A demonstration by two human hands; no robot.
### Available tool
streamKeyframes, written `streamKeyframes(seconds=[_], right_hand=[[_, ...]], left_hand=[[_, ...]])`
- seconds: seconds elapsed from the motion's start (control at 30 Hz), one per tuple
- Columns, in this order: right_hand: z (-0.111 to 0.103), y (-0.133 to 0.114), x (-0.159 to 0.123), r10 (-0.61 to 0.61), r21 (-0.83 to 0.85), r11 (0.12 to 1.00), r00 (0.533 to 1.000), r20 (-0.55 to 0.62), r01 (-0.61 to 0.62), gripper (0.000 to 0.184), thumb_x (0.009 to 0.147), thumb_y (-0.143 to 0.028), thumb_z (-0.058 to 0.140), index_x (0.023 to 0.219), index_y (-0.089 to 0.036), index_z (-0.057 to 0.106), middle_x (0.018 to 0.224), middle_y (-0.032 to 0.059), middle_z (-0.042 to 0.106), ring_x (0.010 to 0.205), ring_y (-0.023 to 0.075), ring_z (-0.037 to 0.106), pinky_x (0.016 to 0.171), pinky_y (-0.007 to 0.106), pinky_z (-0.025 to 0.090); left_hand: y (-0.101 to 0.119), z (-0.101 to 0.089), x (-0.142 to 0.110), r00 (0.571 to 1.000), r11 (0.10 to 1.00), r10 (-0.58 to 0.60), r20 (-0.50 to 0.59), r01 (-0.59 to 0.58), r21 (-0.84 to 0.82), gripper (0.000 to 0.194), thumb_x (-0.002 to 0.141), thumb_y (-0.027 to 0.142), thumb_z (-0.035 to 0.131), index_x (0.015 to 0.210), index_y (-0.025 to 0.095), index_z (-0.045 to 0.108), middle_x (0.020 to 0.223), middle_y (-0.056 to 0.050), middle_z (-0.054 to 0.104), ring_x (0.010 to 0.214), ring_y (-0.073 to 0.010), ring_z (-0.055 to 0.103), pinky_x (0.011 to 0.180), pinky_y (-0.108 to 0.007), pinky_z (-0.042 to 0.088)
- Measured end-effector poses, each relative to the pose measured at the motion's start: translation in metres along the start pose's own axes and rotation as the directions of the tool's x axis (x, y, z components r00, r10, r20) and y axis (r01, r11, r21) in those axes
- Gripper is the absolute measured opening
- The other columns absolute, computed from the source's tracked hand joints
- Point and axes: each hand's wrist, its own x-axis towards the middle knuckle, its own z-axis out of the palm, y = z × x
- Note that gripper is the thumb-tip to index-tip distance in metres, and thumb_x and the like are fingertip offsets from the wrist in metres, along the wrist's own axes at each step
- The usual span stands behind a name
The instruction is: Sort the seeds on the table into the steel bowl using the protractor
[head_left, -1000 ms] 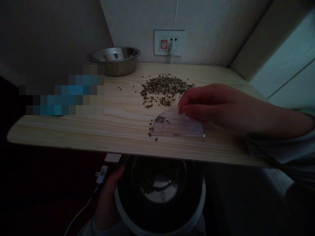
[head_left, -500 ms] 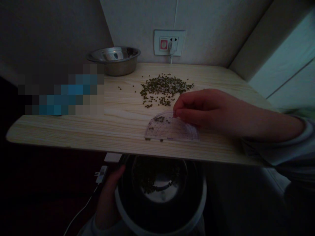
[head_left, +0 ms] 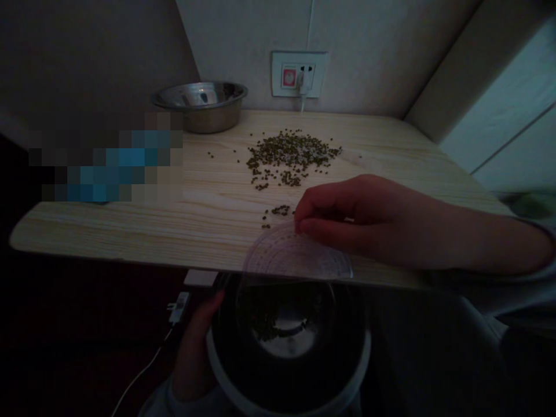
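Between the thumb and fingers of my right hand (head_left: pixel 347 217) is the curved top of a clear plastic protractor (head_left: pixel 291 255). Its straight edge reaches the front edge of the wooden tabletop (head_left: pixel 152 231). Just below that edge, my left hand (head_left: pixel 197 344) grips the left side of a metal bowl (head_left: pixel 365 359). Small green beans lie in the bowl's shadowed bottom; the hand's fingers are partly hidden beneath it. A pile of green beans (head_left: pixel 293 149) is spread on the tabletop beyond the protractor, with a few stray beans (head_left: pixel 281 210) close to its curved side.
A second metal bowl (head_left: pixel 212 116) stands at the back left, against the wall. A blurred-out blue object (head_left: pixel 121 165) lies at the left. Behind the pile is a wall socket (head_left: pixel 299 74) with a plug in it. A white adapter and cable (head_left: pixel 178 307) hang below the tabletop.
My right hand has drawn the protractor toward me, to the tabletop's front edge. The beans by its straight edge are gone from the tabletop. My left hand and the bowl have shifted slightly right.
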Motion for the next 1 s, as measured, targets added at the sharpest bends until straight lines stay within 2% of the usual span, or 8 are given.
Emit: streamKeyframes(seconds=[0.2, 0.37, 0.53, 0.67, 0.8, 1.0], right_hand=[[-0.002, -0.001, -0.001, -0.023, 0.028, 0.999, 0.999, 0.038, 0.022, 0.017, 0.077, -0.026, 0.039, 0.076, -0.017, 0.054, 0.06, -0.0043, 0.051, 0.053, 0.0048, 0.042, 0.05, 0.02, 0.03], [-0.008, 0.011, -0.003, 0.105, 0.049, 0.994, 0.989, -0.101, -0.1, 0.018, 0.077, -0.032, 0.041, 0.077, -0.018, 0.053, 0.061, -0.003, 0.05, 0.054, 0.0063, 0.043, 0.047, 0.02, 0.032], [-0.011, 0.016, -0.004, 0.181, 0.047, 0.983, 0.961, -0.208, -0.176, 0.018, 0.076, -0.032, 0.042, 0.072, -0.018, 0.052, 0.058, -0.0012, 0.048, 0.051, 0.007, 0.04, 0.046, 0.023, 0.029], [-0.011, 0.015, -0.003, 0.192, 0.016, 0.981, 0.962, -0.194, -0.193, 0.017, 0.077, -0.031, 0.042, 0.071, -0.018, 0.052, 0.059, -0.0003, 0.048, 0.052, 0.0075, 0.041, 0.048, 0.024, 0.029], [-0.011, 0.017, -0.003, 0.188, -0.012, 0.981, 0.957, -0.223, -0.195, 0.018, 0.076, -0.031, 0.042, 0.069, -0.017, 0.052, 0.058, -0.0003, 0.047, 0.052, 0.0083, 0.041, 0.048, 0.024, 0.028], [-0.011, 0.02, -0.003, 0.203, -0.017, 0.977, 0.947, -0.248, -0.214, 0.018, 0.076, -0.031, 0.042, 0.069, -0.017, 0.052, 0.055, -0.0008, 0.046, 0.052, 0.0086, 0.04, 0.048, 0.025, 0.026]], left_hand=[[-0.008, -0.006, 0.009, 0.996, 0.998, -0.052, 0.076, 0.05, 0.03, 0.02, 0.063, 0.006, 0.054, 0.053, 0.02, 0.065, 0.051, 0.003, 0.065, 0.054, -0.0139, 0.061, 0.056, -0.02, 0.046], [-0.006, -0.002, 0.009, 0.991, 0.996, -0.09, 0.102, 0.091, -0.013, 0.019, 0.064, 0.008, 0.053, 0.055, 0.019, 0.065, 0.052, 0.002, 0.065, 0.059, -0.0172, 0.062, 0.062, -0.025, 0.047], [-0.008, -0.004, 0.008, 0.999, 1.0, -0.01, 0.039, 0.01, 0.012, 0.021, 0.061, 0.004, 0.054, 0.052, 0.021, 0.063, 0.049, 0.005, 0.064, 0.059, -0.0153, 0.062, 0.061, -0.022, 0.047], [-0.012, -0.007, 0.008, 0.997, 0.997, 0.069, 0.014, -0.069, -0.02, 0.025, 0.06, 0.001, 0.053, 0.055, 0.024, 0.064, 0.053, 0.007, 0.065, 0.072, -0.015, 0.061, 0.068, -0.02, 0.045], [-0.011, -0.004, 0.007, 0.998, 0.999, 0.004, 0.064, -0.002, -0.045, 0.023, 0.058, 0.003, 0.054, 0.053, 0.022, 0.063, 0.05, 0.004, 0.065, 0.08, -0.0198, 0.059, 0.072, -0.025, 0.045], [-0.008, 0.002, 0.005, 0.983, 0.991, -0.127, 0.133, 0.131, -0.024, 0.016, 0.063, 0.011, 0.053, 0.054, 0.019, 0.064, 0.052, 0.0, 0.065, 0.072, -0.0227, 0.061, 0.069, -0.031, 0.047]])
